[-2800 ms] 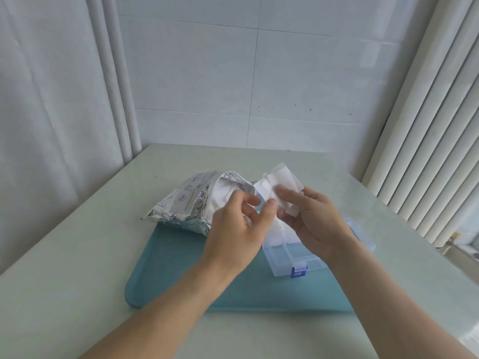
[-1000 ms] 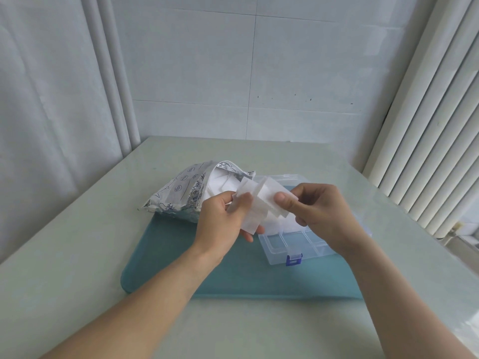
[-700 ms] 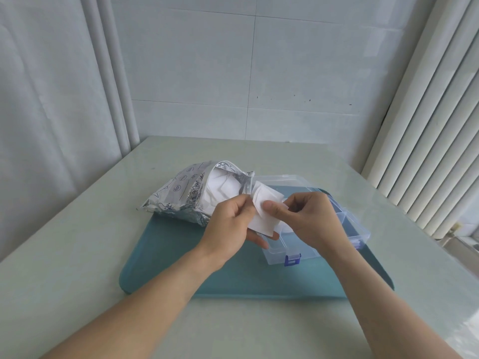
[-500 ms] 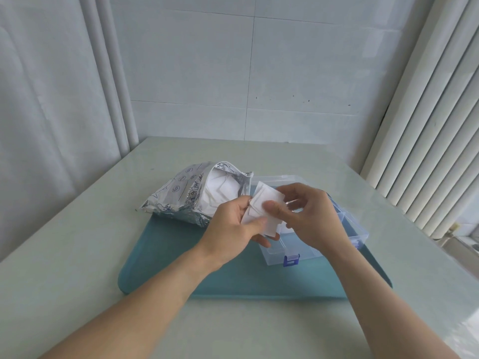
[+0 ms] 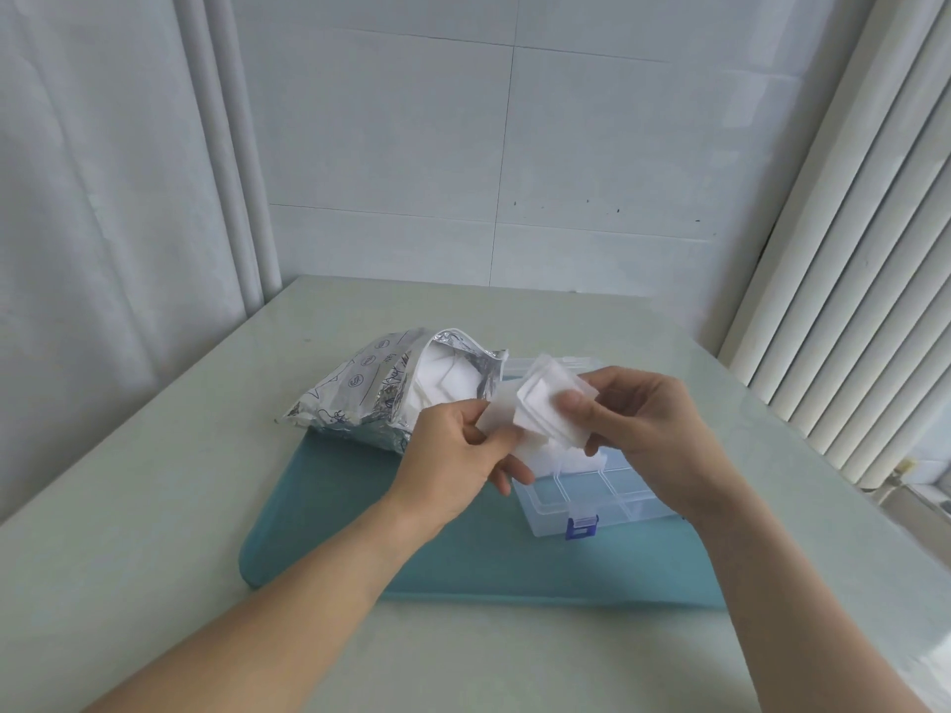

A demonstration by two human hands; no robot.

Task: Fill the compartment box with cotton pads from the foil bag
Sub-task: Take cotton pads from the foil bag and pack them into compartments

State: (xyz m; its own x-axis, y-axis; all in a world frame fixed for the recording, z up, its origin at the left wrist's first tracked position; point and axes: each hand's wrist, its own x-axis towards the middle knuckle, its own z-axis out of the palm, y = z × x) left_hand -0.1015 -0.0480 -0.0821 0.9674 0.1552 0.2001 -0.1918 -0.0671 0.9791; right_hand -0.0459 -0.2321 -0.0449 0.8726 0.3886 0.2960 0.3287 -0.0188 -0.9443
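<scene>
Pads [image 5: 546, 414] pinched in both hands – right hand [image 5: 648, 429] has the stack, left hand [image 5: 453, 455] one edge – sit right above compartment box [image 5: 592, 486], so it's basically straight down.

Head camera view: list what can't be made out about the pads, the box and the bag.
- Number of cotton pads held: they overlap, and the right hand and left hand cover their edges.
- Far compartments of the box: hidden behind hands and pads, so the fill level is unknown.
- Amount left in the foil bag: only its open mouth shows white pads.
- Print on the bag: too small to read.
- Right end of the tray: hidden by the right forearm.
</scene>
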